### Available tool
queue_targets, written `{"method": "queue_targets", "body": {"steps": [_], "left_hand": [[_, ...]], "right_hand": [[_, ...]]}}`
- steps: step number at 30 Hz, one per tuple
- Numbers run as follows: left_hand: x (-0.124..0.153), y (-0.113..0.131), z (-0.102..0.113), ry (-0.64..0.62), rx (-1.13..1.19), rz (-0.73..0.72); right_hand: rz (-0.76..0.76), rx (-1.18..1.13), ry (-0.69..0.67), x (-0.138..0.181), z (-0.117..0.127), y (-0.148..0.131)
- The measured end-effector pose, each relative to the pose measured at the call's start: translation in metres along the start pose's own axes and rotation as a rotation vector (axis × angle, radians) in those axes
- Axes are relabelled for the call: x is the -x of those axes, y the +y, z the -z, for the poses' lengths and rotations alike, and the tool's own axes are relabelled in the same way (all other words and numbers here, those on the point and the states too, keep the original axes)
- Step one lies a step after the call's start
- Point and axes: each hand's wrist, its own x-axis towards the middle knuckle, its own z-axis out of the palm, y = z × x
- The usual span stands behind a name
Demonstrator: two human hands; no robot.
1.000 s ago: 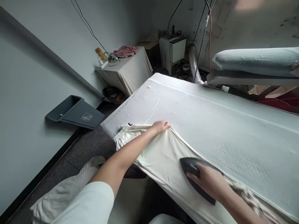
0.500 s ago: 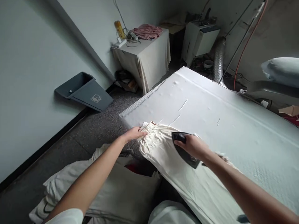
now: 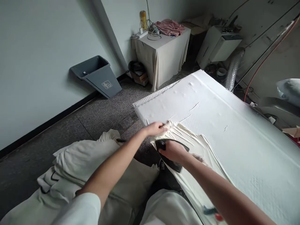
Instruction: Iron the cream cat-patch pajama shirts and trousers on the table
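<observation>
A cream garment (image 3: pixel 193 142) with a gathered, elastic-looking band lies along the near edge of the white padded board. My left hand (image 3: pixel 155 128) is closed on the band end, at the board's left corner. My right hand (image 3: pixel 174 150) grips the handle of a dark iron (image 3: pixel 177 167), whose plate rests on the cloth just below the left hand. Part of the garment is hidden under my right forearm. Some blue and red marks show on the cloth near that forearm, too blurred to name.
The white ironing board (image 3: pixel 234 125) stretches to the right. Piled cream fabric (image 3: pixel 93 162) lies at lower left. A grey bin (image 3: pixel 100 78) stands by the wall. Beyond is a cloth-covered table (image 3: pixel 171 56) with pink fabric (image 3: pixel 170 27), cables and a yellow can (image 3: pixel 143 19). A silver duct (image 3: pixel 233 70) runs behind the board.
The iron has slid left and toward the near edge, closer to my left hand. The band end looks more bunched in the left hand. The camera view has shifted left.
</observation>
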Motion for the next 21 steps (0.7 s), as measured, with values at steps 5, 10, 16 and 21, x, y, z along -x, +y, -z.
{"method": "queue_targets", "body": {"steps": [5,10,16,21], "left_hand": [[0.044,-0.014,-0.070,0.352,-0.034,0.027],[0.048,-0.048,-0.103,0.300,0.095,0.155],[0.066,-0.040,-0.144,0.457,0.958,0.311],[0.079,-0.007,-0.228,0.359,0.866,0.405]], "right_hand": [[-0.139,-0.240,-0.115,0.091,0.002,0.080],[-0.197,-0.260,0.115,0.062,0.015,0.072],[-0.122,-0.190,0.162,0.105,-0.046,0.092],[-0.475,-0.537,0.287,0.299,-0.152,0.255]]}}
